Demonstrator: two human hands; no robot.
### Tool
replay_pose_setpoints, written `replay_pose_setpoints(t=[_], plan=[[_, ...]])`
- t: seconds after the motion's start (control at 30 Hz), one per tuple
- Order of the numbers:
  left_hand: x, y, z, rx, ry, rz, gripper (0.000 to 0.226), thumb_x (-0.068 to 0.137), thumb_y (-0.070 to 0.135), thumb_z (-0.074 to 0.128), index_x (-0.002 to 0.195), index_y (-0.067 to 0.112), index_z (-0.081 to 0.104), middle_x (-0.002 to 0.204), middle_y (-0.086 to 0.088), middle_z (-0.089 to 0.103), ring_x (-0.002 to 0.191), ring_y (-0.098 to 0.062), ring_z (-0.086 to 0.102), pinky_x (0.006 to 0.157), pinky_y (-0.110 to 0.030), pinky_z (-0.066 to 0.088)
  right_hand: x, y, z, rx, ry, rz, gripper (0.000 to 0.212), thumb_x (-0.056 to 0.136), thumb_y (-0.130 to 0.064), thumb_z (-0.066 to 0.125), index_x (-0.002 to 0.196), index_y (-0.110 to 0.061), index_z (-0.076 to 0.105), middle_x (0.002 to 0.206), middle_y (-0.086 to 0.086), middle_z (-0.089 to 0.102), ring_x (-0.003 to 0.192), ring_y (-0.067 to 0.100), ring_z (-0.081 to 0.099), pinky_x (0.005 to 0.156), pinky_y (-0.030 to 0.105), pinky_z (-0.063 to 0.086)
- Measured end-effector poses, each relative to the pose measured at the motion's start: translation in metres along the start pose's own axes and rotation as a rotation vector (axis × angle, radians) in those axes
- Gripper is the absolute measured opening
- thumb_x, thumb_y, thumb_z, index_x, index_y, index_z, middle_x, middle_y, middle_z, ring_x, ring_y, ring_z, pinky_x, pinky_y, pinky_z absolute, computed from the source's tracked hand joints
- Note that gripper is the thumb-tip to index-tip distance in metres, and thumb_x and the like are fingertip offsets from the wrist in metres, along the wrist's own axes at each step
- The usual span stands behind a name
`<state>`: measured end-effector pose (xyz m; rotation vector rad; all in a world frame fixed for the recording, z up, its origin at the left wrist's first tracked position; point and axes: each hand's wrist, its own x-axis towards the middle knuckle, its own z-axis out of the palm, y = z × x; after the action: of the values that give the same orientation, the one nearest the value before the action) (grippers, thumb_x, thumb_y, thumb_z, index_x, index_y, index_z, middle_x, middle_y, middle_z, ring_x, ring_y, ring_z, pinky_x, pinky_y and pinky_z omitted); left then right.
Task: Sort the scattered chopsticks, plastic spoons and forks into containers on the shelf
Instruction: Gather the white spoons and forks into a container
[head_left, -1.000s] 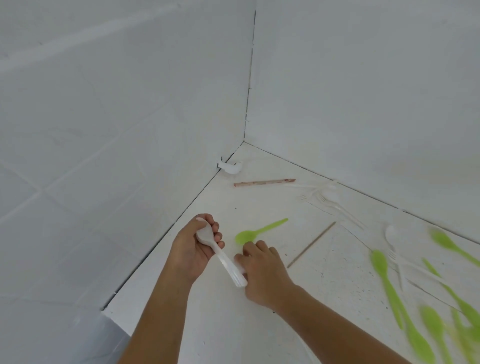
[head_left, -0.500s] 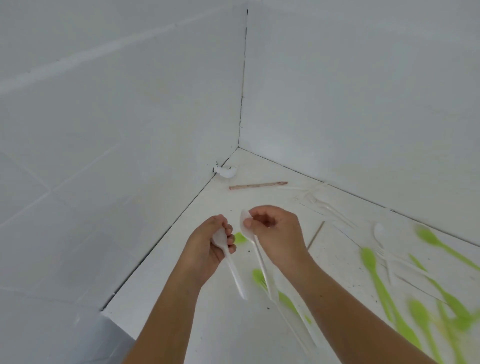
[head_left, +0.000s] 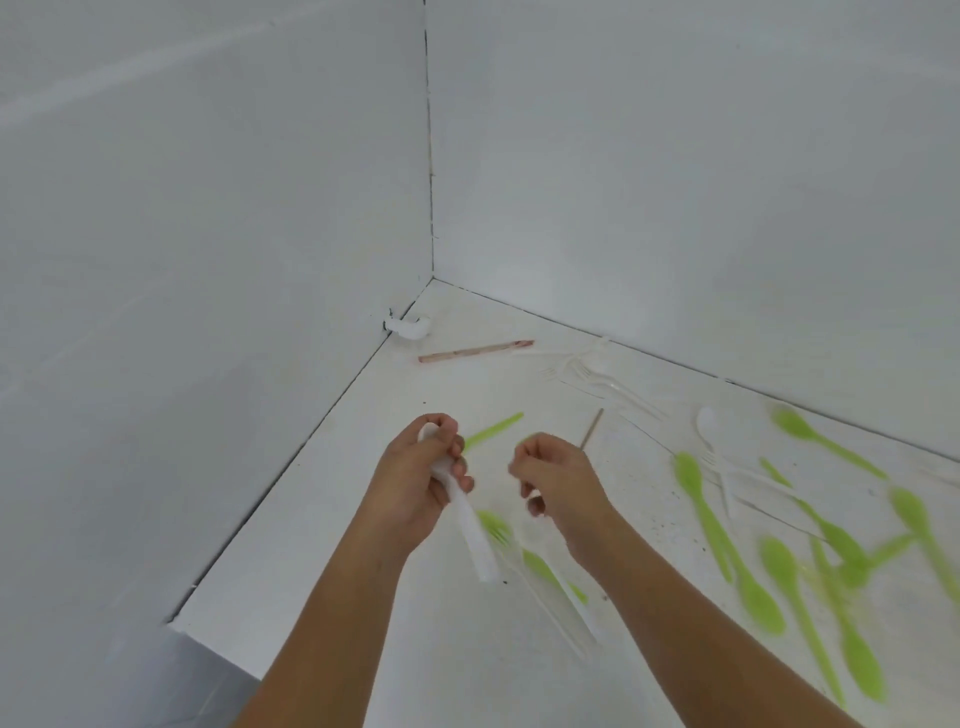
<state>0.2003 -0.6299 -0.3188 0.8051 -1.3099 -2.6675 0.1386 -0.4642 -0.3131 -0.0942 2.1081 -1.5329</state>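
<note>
My left hand (head_left: 415, 483) grips white plastic spoons (head_left: 470, 535) by their bowls, with the handles pointing down toward me. Just to its right, my right hand (head_left: 561, 483) hovers with fingers loosely curled and thumb apart, nothing in it. Behind the hands lies a green spoon (head_left: 493, 428). A green fork (head_left: 496, 525) and a clear utensil (head_left: 561, 597) lie under them. Several green spoons (head_left: 722, 540) are scattered at the right, blurred. A white spoon (head_left: 709, 423), clear forks (head_left: 597, 379), a reddish chopstick (head_left: 475, 351) and a thin chopstick (head_left: 592, 427) lie farther back.
The white surface (head_left: 322, 545) sits in a corner between two white walls. A white lump (head_left: 410, 327) sticks out at the foot of the left wall. The surface's front left corner ends near my left forearm. No containers are in view.
My right hand picked a white spoon off the surface and brought it across to my left hand, which now holds it with the first one. The right hand has let go.
</note>
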Motion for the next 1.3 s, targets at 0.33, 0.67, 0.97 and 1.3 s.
replay_pose_setpoints(t=[0.33,0.67,0.97,1.3], plan=[[0.005,-0.003,-0.019,0.062,0.043,-0.051,0.02,0.105,0.01,0.051,0.086,0.012,0.058,0.077,-0.005,0.051,0.056,-0.017,0.041,0.043,-0.025,0.03,-0.026,0.072,0.008,-1.095,-0.034,-0.23,0.02,0.099,-0.038,0.051,0.104,-0.021,0.06,0.104,-0.004,0.057,0.101,0.021,0.059,0.082,0.034,0.049],[0.03,-0.021,0.01,0.163,-0.081,-0.057,0.01,0.105,0.011,0.053,0.102,0.004,0.059,0.082,-0.008,0.055,0.058,-0.019,0.045,0.046,-0.026,0.035,-0.033,0.092,-0.054,-0.983,0.341,-0.382,0.027,0.091,-0.028,0.056,0.065,-0.025,0.053,0.059,-0.013,0.041,0.064,0.015,0.043,0.053,0.026,0.038],[0.08,-0.034,0.111,0.222,-0.239,-0.12,0.004,0.1,0.007,0.055,0.098,0.005,0.057,0.083,-0.009,0.052,0.057,-0.02,0.044,0.047,-0.025,0.029,0.038,0.075,-0.176,-0.645,0.566,0.021,0.032,0.094,-0.025,0.062,0.124,-0.018,0.071,0.108,-0.001,0.068,0.107,0.021,0.061,0.096,0.033,0.046],[0.131,-0.056,0.177,0.168,-0.168,-0.218,0.021,0.086,0.002,0.041,0.102,0.015,0.041,0.089,-0.008,0.037,0.054,-0.023,0.045,0.045,-0.026,0.033,0.136,0.099,-0.244,-0.763,0.492,0.145,0.016,0.096,-0.021,0.056,0.103,-0.018,0.071,0.101,0.005,0.056,0.103,0.031,0.06,0.075,0.031,0.045]])
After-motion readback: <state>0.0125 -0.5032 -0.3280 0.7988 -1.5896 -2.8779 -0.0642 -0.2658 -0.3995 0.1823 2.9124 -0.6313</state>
